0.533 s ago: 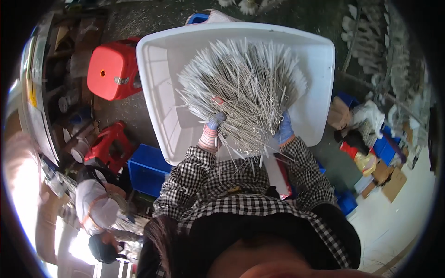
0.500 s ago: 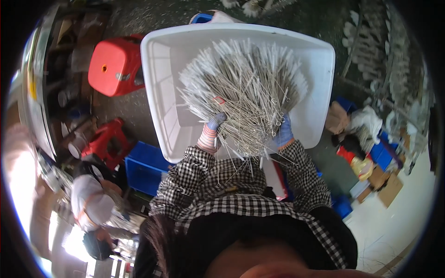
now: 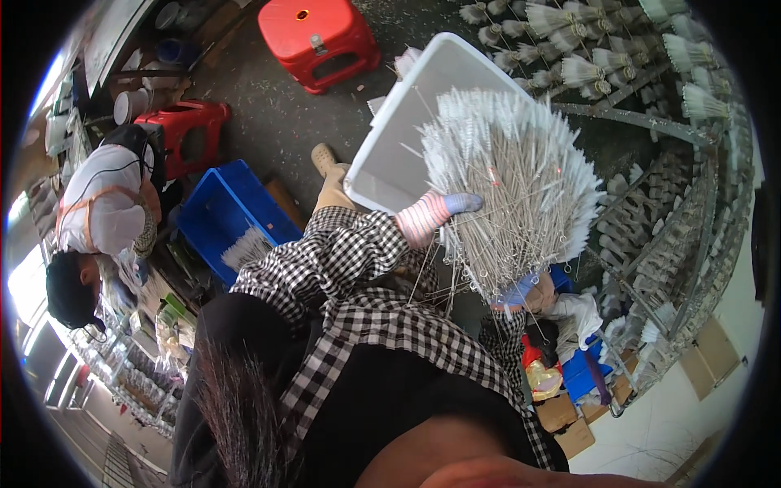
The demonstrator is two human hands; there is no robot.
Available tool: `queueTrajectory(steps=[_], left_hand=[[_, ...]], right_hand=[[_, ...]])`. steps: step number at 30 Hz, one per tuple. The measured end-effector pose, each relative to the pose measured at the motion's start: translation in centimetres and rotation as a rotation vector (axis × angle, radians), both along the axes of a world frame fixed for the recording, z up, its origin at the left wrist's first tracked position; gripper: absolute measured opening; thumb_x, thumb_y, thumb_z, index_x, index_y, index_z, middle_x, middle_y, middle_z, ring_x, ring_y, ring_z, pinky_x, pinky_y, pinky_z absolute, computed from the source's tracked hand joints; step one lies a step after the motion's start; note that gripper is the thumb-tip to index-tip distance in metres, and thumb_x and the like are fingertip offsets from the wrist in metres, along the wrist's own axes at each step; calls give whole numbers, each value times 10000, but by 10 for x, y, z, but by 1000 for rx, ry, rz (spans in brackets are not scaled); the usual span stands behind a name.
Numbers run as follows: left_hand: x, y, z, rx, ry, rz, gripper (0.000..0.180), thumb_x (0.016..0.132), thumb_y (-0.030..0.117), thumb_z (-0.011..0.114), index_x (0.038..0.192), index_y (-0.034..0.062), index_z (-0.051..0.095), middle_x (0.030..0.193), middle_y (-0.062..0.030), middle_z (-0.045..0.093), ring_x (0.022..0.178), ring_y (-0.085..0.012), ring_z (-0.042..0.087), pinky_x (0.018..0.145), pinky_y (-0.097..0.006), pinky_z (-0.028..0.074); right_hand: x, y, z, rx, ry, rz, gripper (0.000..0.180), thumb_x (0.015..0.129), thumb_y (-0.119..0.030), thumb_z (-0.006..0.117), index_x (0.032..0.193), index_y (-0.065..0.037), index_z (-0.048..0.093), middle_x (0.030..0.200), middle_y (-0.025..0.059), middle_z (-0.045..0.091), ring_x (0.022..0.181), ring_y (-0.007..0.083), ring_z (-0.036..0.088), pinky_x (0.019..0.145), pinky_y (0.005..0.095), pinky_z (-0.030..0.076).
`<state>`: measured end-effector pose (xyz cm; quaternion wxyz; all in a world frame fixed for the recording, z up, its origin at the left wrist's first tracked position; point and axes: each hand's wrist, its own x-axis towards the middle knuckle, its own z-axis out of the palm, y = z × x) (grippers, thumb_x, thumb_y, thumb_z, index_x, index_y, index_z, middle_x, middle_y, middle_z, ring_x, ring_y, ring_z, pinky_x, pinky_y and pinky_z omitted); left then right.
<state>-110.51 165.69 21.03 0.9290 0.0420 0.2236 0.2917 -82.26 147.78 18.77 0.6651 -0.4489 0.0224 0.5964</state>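
A big bundle of thin wire tube brushes (image 3: 517, 171), with white bristles at the far end and small wire loops at the near end, is gripped between my two gloved hands. My left hand (image 3: 455, 205), in a pink-striped glove with bluish fingers, presses on the bundle's left side. Low on its right side is my right hand (image 3: 519, 293), in a blue glove, partly hidden by the wires. Several wires stick out loosely near the loops. Behind the bundle stands a white plastic tub (image 3: 390, 150), partly covered by it.
Metal racks (image 3: 651, 122) with many white brushes fill the right side. A red stool (image 3: 317, 41) stands at the far left, another red stool (image 3: 189, 134) nearer. A blue crate (image 3: 236, 215) holds more brushes. At left a person (image 3: 102, 203) bends over. Cardboard boxes (image 3: 561, 415) lie at lower right.
The view has swung right toward the racks. My hands have carried the brush bundle from over the tub's middle to its right side. The bent person at left now shows more fully.
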Motion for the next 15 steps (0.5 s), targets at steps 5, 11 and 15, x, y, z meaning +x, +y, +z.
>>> queueTrajectory(steps=[5, 11, 15], left_hand=[[-4, 2, 0, 55, -148, -8, 551, 791, 181, 681, 1287, 24, 501, 1171, -121, 619, 1057, -211, 601, 935, -357, 480], [-21, 10, 30, 206, -200, -32, 574, 808, 207, 688, 1307, 23, 471, 1195, -104, 608, 1050, -207, 601, 944, -361, 470], [-28, 8, 52, 229, -210, -16, 670, 784, 220, 716, 1361, 69, 411, 1238, -96, 569, 1113, -211, 557, 979, -375, 440]], right_hand=[[-12, -9, 17, 145, 47, 36, 537, 981, -416, 371, 1391, -69, 387, 1397, 126, 436, 1237, 292, 450, 1062, 423, 354], [-25, -7, 33, 317, 181, 104, 489, 1003, -343, 347, 1392, -49, 369, 1390, 132, 436, 1239, 276, 448, 1061, 404, 355], [-36, 5, 41, 268, 102, 110, 490, 1003, -343, 344, 1398, -53, 361, 1393, 133, 432, 1242, 277, 444, 1068, 404, 347]])
